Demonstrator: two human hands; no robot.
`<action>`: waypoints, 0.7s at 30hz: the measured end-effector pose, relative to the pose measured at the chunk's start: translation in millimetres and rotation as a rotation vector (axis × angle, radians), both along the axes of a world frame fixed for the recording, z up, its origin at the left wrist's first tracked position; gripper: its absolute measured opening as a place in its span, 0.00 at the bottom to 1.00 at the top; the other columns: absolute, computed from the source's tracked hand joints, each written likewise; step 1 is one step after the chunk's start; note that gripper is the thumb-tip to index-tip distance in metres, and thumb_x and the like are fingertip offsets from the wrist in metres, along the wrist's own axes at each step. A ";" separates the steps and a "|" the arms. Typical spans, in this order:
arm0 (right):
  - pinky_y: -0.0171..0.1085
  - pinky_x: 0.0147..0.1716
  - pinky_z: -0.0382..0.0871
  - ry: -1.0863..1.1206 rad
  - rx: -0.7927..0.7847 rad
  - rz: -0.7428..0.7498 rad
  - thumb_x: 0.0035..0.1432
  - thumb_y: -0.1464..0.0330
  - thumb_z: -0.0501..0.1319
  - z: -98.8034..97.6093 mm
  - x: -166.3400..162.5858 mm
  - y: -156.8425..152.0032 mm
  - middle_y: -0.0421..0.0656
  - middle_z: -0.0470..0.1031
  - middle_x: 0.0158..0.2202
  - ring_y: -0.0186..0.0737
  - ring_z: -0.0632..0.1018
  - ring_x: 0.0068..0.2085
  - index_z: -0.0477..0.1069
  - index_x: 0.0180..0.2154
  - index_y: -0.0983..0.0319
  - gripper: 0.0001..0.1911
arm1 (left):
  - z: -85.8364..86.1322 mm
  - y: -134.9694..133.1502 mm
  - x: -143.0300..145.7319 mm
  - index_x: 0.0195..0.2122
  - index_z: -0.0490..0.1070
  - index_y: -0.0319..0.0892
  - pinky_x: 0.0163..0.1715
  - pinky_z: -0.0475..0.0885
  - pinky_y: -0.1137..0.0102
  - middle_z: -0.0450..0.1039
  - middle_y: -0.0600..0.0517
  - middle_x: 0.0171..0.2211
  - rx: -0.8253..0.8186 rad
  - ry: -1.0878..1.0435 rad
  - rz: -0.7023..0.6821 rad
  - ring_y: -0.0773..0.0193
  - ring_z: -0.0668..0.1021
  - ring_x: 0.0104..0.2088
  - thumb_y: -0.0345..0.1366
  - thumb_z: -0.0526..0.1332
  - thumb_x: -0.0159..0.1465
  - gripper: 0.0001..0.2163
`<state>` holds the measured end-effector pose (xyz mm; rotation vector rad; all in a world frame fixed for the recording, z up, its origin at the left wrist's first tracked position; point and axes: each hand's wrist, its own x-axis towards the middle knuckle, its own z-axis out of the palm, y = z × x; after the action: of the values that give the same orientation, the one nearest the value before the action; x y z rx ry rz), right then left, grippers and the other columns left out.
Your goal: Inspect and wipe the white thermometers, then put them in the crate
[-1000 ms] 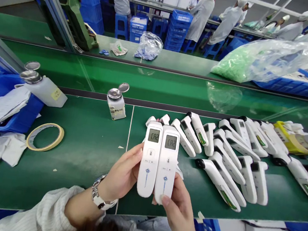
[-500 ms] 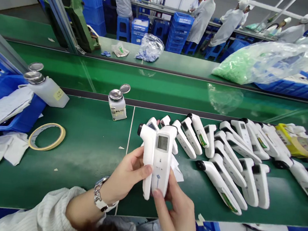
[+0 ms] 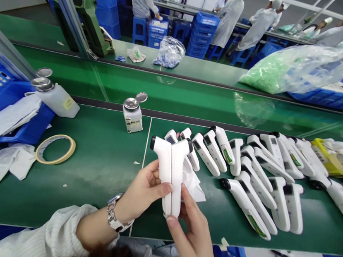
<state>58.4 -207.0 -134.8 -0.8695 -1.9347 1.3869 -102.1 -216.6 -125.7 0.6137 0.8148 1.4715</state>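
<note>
Two white infrared thermometers are held upright side by side above the bench, their bodies touching and their black tips pointing apart. My left hand (image 3: pixel 145 190) is closed on the left thermometer (image 3: pixel 164 165), thumb across its handle. The right thermometer (image 3: pixel 179 167) is gripped low on its handle by my right hand (image 3: pixel 193 227), fingers behind and thumb at the base. Its screen is turned out of sight. Behind them lie a white cloth or paper (image 3: pixel 194 183) and several more thermometers (image 3: pixel 207 154), some with an exposed green part in the handle.
A pump bottle (image 3: pixel 133 119) stands behind my hands, and a larger pump bottle (image 3: pixel 64 100) leans by a blue bin (image 3: pixel 34 124) at left. A tape roll (image 3: pixel 70 153) lies on the green bench (image 3: pixel 102 153). A yellow tray (image 3: pixel 327 158) sits at far right. Co-workers (image 3: pixel 230 17) are beyond the bench.
My right hand has turned its thermometer so the screen and buttons no longer face me; its tip now points right. The left thermometer stays held, nearly unchanged.
</note>
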 end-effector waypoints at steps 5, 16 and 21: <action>0.37 0.43 0.70 0.003 -0.170 -0.004 0.60 0.65 0.57 -3.1 0.6 -1.8 0.42 0.63 0.54 0.40 0.71 0.48 0.48 0.58 0.44 0.28 | -1.0 -1.4 -1.1 0.46 0.68 0.43 0.35 0.74 0.72 0.75 0.50 0.36 -0.039 -0.002 -0.020 0.66 0.77 0.34 0.35 0.66 0.54 0.17; 0.34 0.32 0.67 0.143 -0.417 -0.032 0.58 0.60 0.59 -0.2 -5.6 4.9 0.38 0.70 0.34 0.36 0.72 0.35 0.50 0.56 0.48 0.27 | -3.2 1.6 -1.0 0.46 0.68 0.41 0.34 0.72 0.73 0.75 0.50 0.35 -0.055 -0.073 -0.112 0.68 0.76 0.33 0.35 0.67 0.54 0.18; 0.30 0.34 0.68 0.169 -0.414 -0.122 0.54 0.62 0.64 -5.1 -7.0 6.4 0.37 0.73 0.40 0.34 0.73 0.36 0.62 0.50 0.49 0.22 | -2.6 2.4 0.9 0.47 0.64 0.45 0.36 0.72 0.75 0.75 0.53 0.38 -0.025 -0.050 -0.070 0.68 0.76 0.36 0.33 0.67 0.54 0.21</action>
<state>51.5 -200.6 -139.9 -1.0018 -1.4665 1.7562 -101.2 -214.2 -128.3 0.5786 0.7648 1.4055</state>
